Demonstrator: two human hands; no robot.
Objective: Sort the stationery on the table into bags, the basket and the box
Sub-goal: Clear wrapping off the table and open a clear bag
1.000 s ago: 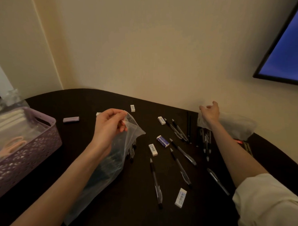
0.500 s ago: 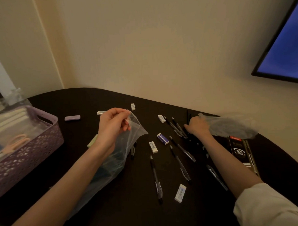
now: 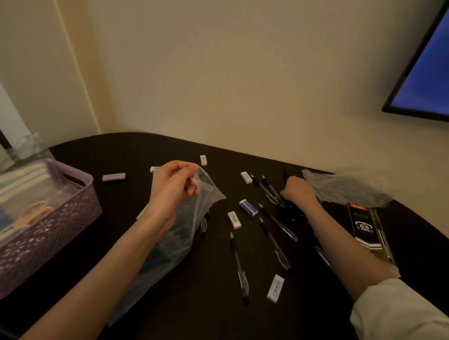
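My left hand point(image 3: 172, 188) pinches the rim of a clear plastic bag point(image 3: 187, 227) that hangs down to the dark table point(image 3: 198, 323), with dark items inside. My right hand point(image 3: 298, 191) lies curled over a cluster of black pens point(image 3: 271, 193) at the table's far side; what its fingers hold is hidden. More black pens point(image 3: 238, 266) and several white erasers point(image 3: 234, 220) lie scattered between my arms. A blue-and-white eraser point(image 3: 248, 207) sits mid-table.
A purple perforated basket point(image 3: 46, 234) with pink scissors point(image 3: 33, 214) and white items stands at the left. A second crumpled clear bag point(image 3: 351, 188) lies beyond my right hand. A black pen box point(image 3: 366, 228) marked 0.5 lies at the right. A lilac eraser point(image 3: 113, 176) sits far left.
My right hand left the crumpled bag at the far right and came leftward down onto the cluster of pens, uncovering the black box. My left hand kept hold of the bag.
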